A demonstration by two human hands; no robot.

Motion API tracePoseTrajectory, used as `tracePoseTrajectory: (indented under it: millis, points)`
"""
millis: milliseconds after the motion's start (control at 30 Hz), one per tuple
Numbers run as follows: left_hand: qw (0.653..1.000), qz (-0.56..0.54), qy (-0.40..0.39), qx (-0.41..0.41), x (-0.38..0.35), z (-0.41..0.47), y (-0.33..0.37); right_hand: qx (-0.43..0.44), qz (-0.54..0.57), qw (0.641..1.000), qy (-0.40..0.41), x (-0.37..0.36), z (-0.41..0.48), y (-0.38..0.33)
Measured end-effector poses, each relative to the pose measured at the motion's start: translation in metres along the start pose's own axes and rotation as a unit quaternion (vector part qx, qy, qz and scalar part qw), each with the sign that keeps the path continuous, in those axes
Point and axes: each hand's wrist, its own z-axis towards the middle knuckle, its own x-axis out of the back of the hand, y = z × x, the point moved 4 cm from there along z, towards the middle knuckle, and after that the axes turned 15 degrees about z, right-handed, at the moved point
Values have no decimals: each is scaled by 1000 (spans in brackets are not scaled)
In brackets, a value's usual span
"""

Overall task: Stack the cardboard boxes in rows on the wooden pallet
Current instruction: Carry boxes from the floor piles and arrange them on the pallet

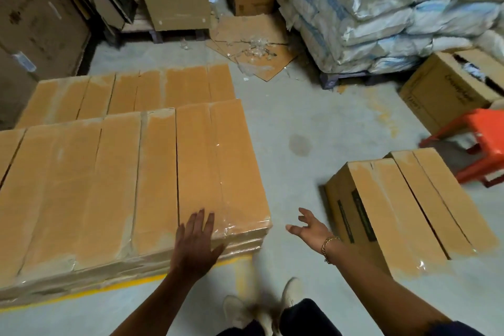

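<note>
Several taped cardboard boxes stand side by side in a near row (114, 185), with a second row (136, 90) behind them; the pallet beneath is hidden. My left hand (195, 240) lies flat, fingers straight, on the near right corner of the rightmost box (221, 161). My right hand (309, 229), with a bracelet at the wrist, hovers open in the air between that row and two boxes (403, 213) standing on the floor to the right. It touches nothing.
An orange plastic stool (480, 142) stands behind the two floor boxes. Stacked white sacks (381, 13) fill the back right, with an open carton (450, 87) beside them. Flattened cardboard (251, 43) litters the floor ahead. A yellow line (81, 294) runs along the stack's front.
</note>
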Motion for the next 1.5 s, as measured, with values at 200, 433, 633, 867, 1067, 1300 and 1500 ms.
tracePoseTrajectory:
  millis: [200,433,633,867,1067,1300,1500]
  points:
    - [993,-24,63,-96,47,20,89,7,41,997,67,88,-48,38]
    - [985,-60,48,-158,86,28,222,-5,66,987,147,203,-124,125]
    - [981,-95,4,-170,114,-10,360,-12,80,975,206,300,-197,214]
    - [969,-133,-83,-190,112,-48,475,-35,117,966,228,383,-238,287]
    - [962,-147,-155,-169,99,-41,525,-54,127,970,201,418,-221,311]
    - [956,-175,-200,-127,68,9,568,-86,111,977,157,461,-152,313]
    - [935,-196,-284,-83,29,59,620,-131,105,977,128,509,-71,326]
